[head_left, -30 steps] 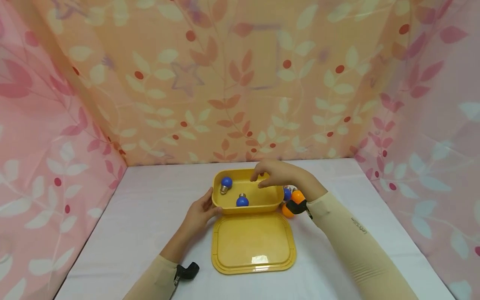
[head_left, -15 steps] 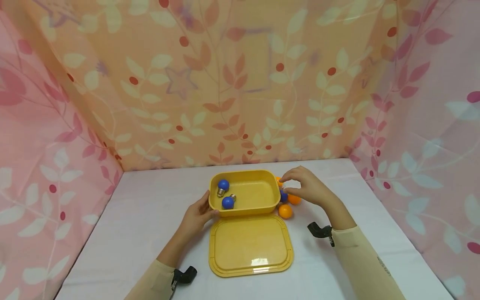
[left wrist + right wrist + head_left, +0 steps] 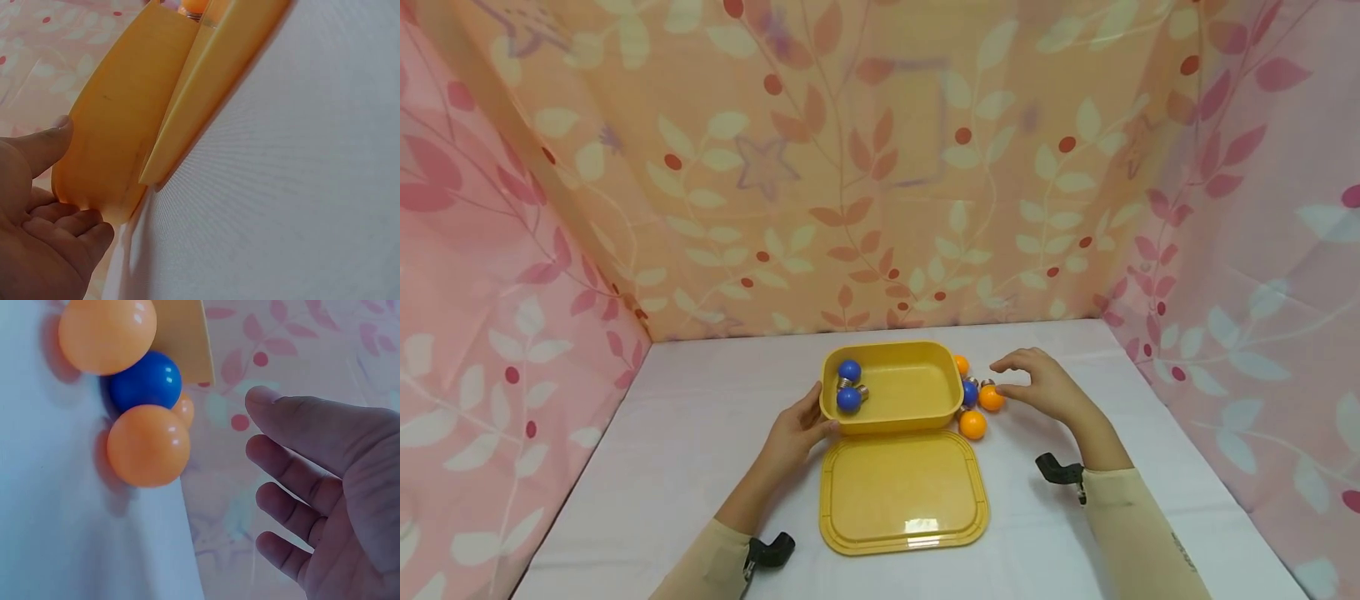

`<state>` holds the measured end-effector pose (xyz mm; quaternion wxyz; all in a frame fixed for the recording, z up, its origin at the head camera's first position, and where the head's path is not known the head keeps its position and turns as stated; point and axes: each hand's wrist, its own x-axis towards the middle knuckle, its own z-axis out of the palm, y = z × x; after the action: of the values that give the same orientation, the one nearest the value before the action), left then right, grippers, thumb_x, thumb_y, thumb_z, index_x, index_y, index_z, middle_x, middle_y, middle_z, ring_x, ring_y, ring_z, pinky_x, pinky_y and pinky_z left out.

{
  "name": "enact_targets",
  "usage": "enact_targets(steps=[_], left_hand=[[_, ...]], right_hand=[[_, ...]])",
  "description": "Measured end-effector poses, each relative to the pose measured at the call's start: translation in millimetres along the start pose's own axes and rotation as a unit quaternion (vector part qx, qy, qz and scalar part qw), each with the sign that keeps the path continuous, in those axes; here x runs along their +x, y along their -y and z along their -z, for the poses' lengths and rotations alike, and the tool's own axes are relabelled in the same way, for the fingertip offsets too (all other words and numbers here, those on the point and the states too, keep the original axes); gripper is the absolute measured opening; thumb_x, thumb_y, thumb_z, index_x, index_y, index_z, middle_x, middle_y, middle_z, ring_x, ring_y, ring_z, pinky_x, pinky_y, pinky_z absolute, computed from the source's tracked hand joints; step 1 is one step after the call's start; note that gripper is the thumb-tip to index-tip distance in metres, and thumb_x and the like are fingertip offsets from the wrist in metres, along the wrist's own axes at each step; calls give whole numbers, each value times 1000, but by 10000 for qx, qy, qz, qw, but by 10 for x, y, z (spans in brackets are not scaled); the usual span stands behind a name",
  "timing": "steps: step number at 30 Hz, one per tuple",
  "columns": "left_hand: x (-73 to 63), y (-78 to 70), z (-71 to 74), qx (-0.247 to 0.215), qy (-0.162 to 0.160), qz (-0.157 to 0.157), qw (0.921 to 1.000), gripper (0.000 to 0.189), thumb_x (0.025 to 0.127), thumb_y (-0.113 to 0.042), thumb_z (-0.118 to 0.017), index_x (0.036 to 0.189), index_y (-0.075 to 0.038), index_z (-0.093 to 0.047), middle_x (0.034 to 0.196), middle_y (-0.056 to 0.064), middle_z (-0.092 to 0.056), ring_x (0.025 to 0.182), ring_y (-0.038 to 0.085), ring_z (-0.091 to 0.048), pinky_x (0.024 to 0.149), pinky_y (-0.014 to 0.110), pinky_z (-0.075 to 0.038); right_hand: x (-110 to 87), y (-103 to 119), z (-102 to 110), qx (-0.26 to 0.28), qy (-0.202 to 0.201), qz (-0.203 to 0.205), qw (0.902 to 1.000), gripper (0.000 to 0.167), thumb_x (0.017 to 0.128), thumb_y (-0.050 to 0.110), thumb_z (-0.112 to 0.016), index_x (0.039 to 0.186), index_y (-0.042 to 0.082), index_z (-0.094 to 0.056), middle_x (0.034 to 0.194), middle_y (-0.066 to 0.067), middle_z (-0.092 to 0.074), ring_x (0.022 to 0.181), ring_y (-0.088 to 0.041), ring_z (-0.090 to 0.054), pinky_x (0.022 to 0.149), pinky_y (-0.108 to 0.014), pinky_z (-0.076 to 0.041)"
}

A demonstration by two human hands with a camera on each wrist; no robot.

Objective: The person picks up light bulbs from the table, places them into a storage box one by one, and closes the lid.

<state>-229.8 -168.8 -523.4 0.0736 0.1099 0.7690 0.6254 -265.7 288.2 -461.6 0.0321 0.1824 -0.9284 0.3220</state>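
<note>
In the head view, a yellow plastic box (image 3: 895,422) holds two blue light bulbs (image 3: 849,400) at its left end, their metal bases close together. My left hand (image 3: 792,427) holds the box's left end, thumb near the front corner and fingers along the end wall. My right hand (image 3: 1043,385) hovers to the right of the box with nothing in it, thumb and fingers spread apart. Nearest to it is an orange light bulb (image 3: 991,398). Beside that bulb lie a blue bulb (image 3: 970,392) and two more orange bulbs (image 3: 973,425), close along the box's right end.
A flat yellow lid (image 3: 904,492) lies just in front of the box on the white-covered table (image 3: 700,417). Patterned cloth (image 3: 865,167) rises behind the table and at both sides.
My right hand has moved from above the box to the right of the bulbs. One blue bulb in the box has rolled left to the other. My left hand stays at the box.
</note>
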Motion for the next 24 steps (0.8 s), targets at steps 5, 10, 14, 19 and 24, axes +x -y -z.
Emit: enact_targets(steps=[5, 10, 14, 19, 24], left_hand=[[-1, 0, 1, -66, 13, 21, 10000, 88, 95, -21, -75, 164, -12, -21, 168, 6, -27, 151, 20, -35, 113, 26, -40], [-9, -5, 8, -2, -28, 45, 10000, 89, 94, -21, -76, 164, -12, -21, 168, 6, -27, 150, 20, -35, 112, 25, -41], [-10, -18, 14, 8, -67, 19, 10000, 90, 93, -23, -77, 164, -12, -22, 167, 6, -28, 150, 20, -36, 112, 24, -41], [-4, -39, 15, -7, -66, 4, 10000, 91, 93, -26, -77, 164, -11, -22, 168, 7, -28, 150, 20, -36, 111, 23, -41], [2, -38, 6, 58, -2, -14, 10000, 94, 91, -28, -78, 164, -10, -20, 168, 8, -27, 150, 22, -35, 110, 23, -42]], right_hand=[[-3, -111, -21, 206, 129, -247, 9994, 38, 89, 27, -82, 123, 12, -73, 121, -3, -70, 118, -32, -55, 105, -60, -46], [10, -201, -71, 326, 254, -466, 9981, 37, 89, 28, -82, 122, 13, -74, 120, -4, -70, 117, -33, -56, 105, -60, -46], [31, -261, -113, 320, 324, -639, 9969, 38, 88, 32, -82, 121, 15, -74, 120, -4, -70, 116, -32, -56, 104, -58, -47], [51, -298, -143, 340, 461, -837, 9948, 40, 86, 34, -83, 120, 16, -74, 120, -5, -71, 116, -33, -56, 104, -58, -47], [33, -316, -167, 267, 590, -973, 9931, 40, 85, 35, -84, 119, 17, -74, 119, -5, -71, 113, -32, -57, 102, -57, -48]])
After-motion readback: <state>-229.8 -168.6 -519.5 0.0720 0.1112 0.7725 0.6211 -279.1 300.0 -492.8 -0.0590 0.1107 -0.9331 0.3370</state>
